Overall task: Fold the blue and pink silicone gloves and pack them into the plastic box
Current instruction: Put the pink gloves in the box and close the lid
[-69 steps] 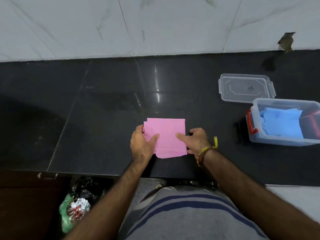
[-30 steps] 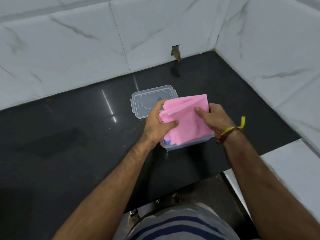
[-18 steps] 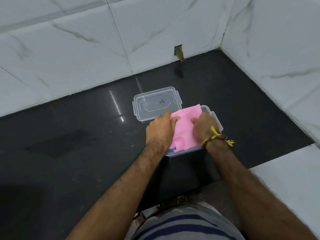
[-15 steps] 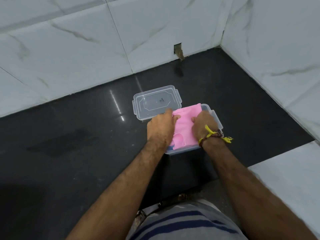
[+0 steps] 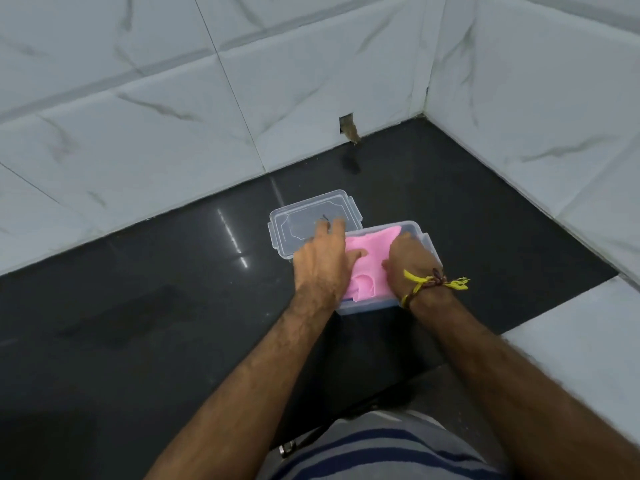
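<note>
The folded pink glove (image 5: 372,259) lies in the clear plastic box (image 5: 369,307) on the black counter. Only a thin sliver of the blue glove (image 5: 347,300) shows beneath it at the box's near edge. My left hand (image 5: 322,268) lies over the box's left side, its thumb pressing on the pink glove and its fingers stretched towards the lid. On the right half of the glove, my right hand (image 5: 410,263) presses down with bent fingers. Both hands hide the glove's side edges.
The box's clear lid (image 5: 304,220) lies flat just behind and left of the box. White marble-tiled walls meet in a corner at the back right. A white ledge (image 5: 571,341) borders the black counter (image 5: 138,306) on the right.
I carried the pink glove from the counter to the box, lowered it in over the blue glove, and in the last half second pushed it flatter; my left fingers now reach further towards the lid.
</note>
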